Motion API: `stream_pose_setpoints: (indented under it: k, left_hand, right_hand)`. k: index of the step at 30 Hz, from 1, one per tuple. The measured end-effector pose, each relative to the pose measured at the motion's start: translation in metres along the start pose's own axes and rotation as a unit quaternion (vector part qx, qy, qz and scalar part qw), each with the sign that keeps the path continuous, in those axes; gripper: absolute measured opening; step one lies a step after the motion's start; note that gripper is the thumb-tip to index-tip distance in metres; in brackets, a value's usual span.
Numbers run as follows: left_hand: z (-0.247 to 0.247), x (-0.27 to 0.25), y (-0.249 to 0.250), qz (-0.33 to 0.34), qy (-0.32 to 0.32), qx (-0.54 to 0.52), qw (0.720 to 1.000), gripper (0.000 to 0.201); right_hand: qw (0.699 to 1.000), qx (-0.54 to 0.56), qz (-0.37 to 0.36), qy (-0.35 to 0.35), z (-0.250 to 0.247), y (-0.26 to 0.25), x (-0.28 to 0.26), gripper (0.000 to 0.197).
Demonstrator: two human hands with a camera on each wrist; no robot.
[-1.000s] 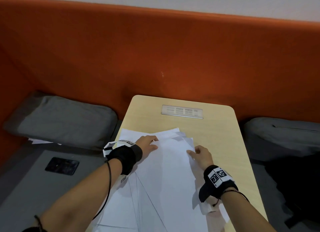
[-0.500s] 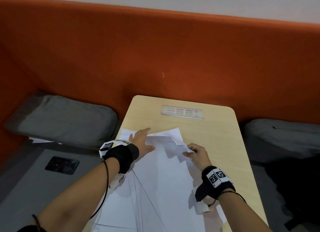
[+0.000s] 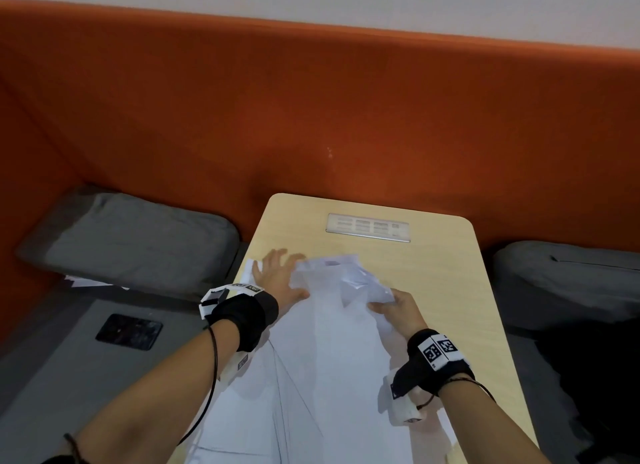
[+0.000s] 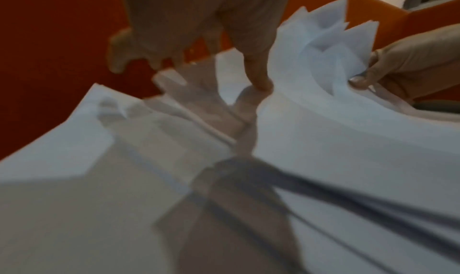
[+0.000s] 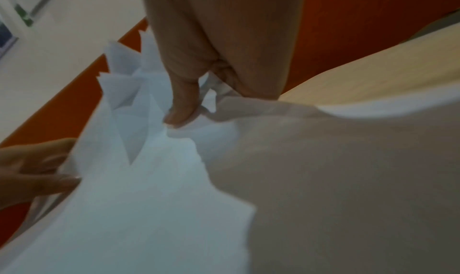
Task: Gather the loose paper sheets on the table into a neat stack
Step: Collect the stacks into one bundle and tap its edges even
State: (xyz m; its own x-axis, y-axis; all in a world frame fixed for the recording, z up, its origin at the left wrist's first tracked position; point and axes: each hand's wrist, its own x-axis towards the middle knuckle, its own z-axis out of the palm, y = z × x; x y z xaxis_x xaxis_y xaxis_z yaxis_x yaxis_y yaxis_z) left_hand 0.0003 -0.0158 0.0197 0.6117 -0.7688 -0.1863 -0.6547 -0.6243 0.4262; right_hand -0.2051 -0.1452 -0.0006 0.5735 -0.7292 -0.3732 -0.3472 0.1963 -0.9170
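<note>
Right hand pinches the far corners of the paper sheets; left hand lies flat, fingers spread, just left (sheets run lengthwise toward the person).

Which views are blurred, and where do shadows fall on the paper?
Head view: mostly sharp, left hand slightly smeared. Left wrist view: soft throughout, dark shadow across the paper sheets. Right wrist view: blurred, right hand shading the sheets' right half.

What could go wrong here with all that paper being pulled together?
The right hand pinches the far corners of the paper sheets, already bunched and raised, so they may crease. The left hand lies flat with fingers spread; sheets near the table edge could slip off.
</note>
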Motion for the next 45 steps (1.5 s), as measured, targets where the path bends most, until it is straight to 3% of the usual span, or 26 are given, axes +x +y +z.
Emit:
stream_pose_setpoints:
  k: [2,3,6,8,13,15,16,19,20,24,28,32,35,41,43,45]
  left_hand:
    - [-0.003,-0.005,-0.002,-0.038,0.080,-0.101,0.991,0.098]
    - [-0.008,-0.008,0.000,-0.049,0.088,-0.190,0.977,0.106]
    - [-0.020,-0.010,0.010,-0.072,0.040,-0.454,0.887,0.112]
    - [-0.026,-0.006,0.016,-0.094,0.027,-0.483,0.870,0.110]
    - [-0.031,0.006,0.020,-0.105,0.067,-0.579,0.806,0.113]
    - [-0.031,0.009,0.019,-0.095,0.055,-0.581,0.807,0.110]
    - [-0.028,0.011,0.017,-0.090,0.044,-0.584,0.806,0.095]
    - [-0.027,0.003,0.022,-0.088,-0.011,-0.593,0.800,0.023]
    - [-0.024,0.003,0.023,-0.083,-0.032,-0.591,0.802,0.015]
    - [-0.016,0.006,0.030,-0.069,-0.064,-0.565,0.820,0.023]
    - [-0.013,0.010,0.025,-0.073,-0.037,-0.587,0.806,0.030]
    - [-0.011,0.009,0.017,-0.075,-0.026,-0.600,0.796,0.025]
    - [-0.011,0.006,0.014,-0.079,-0.025,-0.613,0.786,0.022]
    - [-0.014,0.004,0.010,-0.060,-0.054,-0.615,0.784,0.015]
    - [-0.015,0.003,0.009,-0.053,-0.066,-0.614,0.785,0.017]
    - [-0.016,0.003,0.009,-0.049,-0.073,-0.614,0.784,0.018]
  right_hand:
    - [0.998,0.057,-0.006,0.027,-0.007,-0.002,-0.002,0.022]
    - [0.996,0.084,-0.010,0.037,-0.011,-0.003,-0.003,0.022]
    - [0.992,0.113,-0.020,0.051,-0.022,-0.011,-0.006,0.020]
    - [0.992,0.106,-0.027,0.057,-0.029,-0.015,-0.005,0.018]
    - [0.990,0.106,-0.054,0.080,-0.042,-0.024,-0.008,0.015]
    - [0.987,0.110,-0.075,0.086,-0.045,-0.030,-0.014,0.012]
    - [0.986,0.115,-0.085,0.089,-0.046,-0.033,-0.016,0.013]
    - [0.984,0.125,-0.098,0.084,-0.048,-0.035,-0.015,0.023]
    - [0.985,0.122,-0.101,0.072,-0.047,-0.037,-0.015,0.030]
    - [0.988,0.001,-0.150,0.031,-0.032,-0.046,-0.018,0.049]
    - [0.974,-0.049,-0.212,0.070,-0.025,-0.045,-0.018,0.071]
    - [0.964,-0.063,-0.245,0.080,-0.019,-0.044,-0.021,0.069]
    - [0.968,-0.051,-0.231,0.081,-0.016,-0.046,-0.023,0.065]
    - [0.971,0.047,-0.202,0.116,-0.020,-0.063,-0.027,0.028]
    - [0.974,0.085,-0.164,0.128,-0.026,-0.071,-0.026,0.051]
    - [0.977,0.085,-0.162,0.112,-0.032,-0.076,-0.026,0.058]
